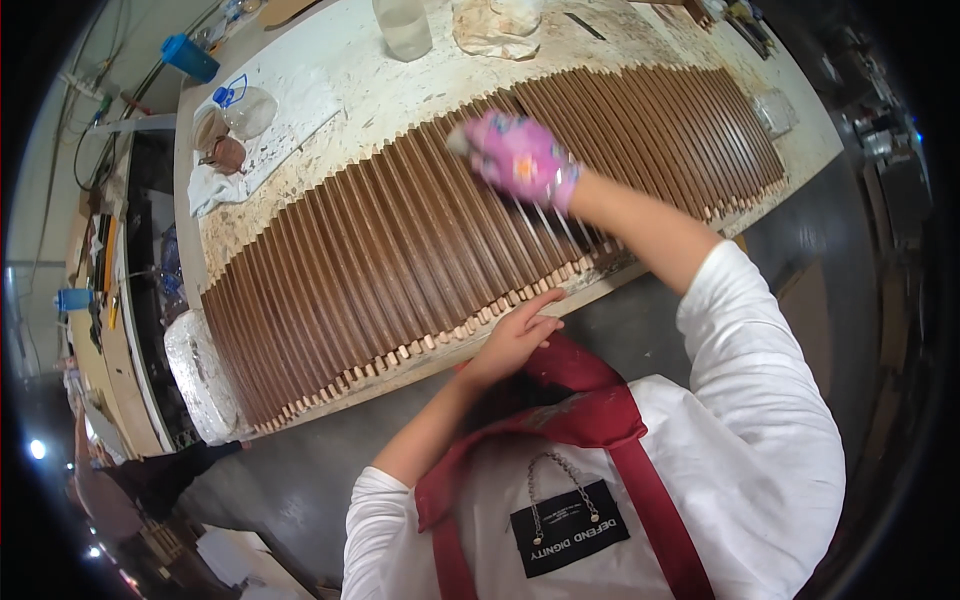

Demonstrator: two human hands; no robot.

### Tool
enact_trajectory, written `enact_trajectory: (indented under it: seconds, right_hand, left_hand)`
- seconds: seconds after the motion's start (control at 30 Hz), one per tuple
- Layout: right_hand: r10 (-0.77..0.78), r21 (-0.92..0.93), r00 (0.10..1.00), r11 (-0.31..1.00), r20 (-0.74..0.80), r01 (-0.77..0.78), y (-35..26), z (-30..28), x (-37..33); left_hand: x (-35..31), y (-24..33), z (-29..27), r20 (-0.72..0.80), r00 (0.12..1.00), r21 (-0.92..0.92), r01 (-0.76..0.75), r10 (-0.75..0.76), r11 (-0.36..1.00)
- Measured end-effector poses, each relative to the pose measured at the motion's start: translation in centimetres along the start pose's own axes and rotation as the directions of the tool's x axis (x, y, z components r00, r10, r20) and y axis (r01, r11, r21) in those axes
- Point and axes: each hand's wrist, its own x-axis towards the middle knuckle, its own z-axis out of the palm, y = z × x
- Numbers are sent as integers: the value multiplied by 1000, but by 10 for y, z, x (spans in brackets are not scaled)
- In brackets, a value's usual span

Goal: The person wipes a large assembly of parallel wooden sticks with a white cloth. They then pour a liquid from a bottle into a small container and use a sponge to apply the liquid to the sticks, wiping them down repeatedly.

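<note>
A long row of brown wooden slats [370,250] lies side by side across the worktable, with pale peg-like ends along the near edge. My right hand [525,165], in a pink-purple flowered glove, presses on the slats right of the row's middle. Its fingers are closed over a pale pad or wad of cloth [459,141], of which only the left end shows. Below the glove, several slats shine as if wet. Bare, my left hand [512,342] rests by the pale slat ends at the near edge, fingers stretched out and holding nothing.
On the stained worktable [350,105] stand a clear container [403,30], a crumpled cloth [495,28] and a plastic jug [248,110] with a blue cap. Plastic-wrapped blocks sit at the row's left end [200,375] and right end [775,112]. Another person [110,490] is at far left.
</note>
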Motion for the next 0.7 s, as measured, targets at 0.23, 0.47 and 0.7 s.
enact_trajectory:
  seconds: [0.23, 0.47, 0.7]
  right_hand:
    - [-72, 38, 997, 997, 19, 71, 32, -5, 33]
    - [-298, -13, 954, 954, -18, 298, -18, -1, -30]
    - [-159, 141, 986, 979, 56, 150, -34, -39, -73]
  left_hand:
    - [-2, 8, 3, -36, 999, 7, 41, -41, 999]
    - [-3, -1, 13, -152, 988, 48, -29, 36, 998]
    - [4, -1, 13, -121, 989, 56, -78, 85, 995]
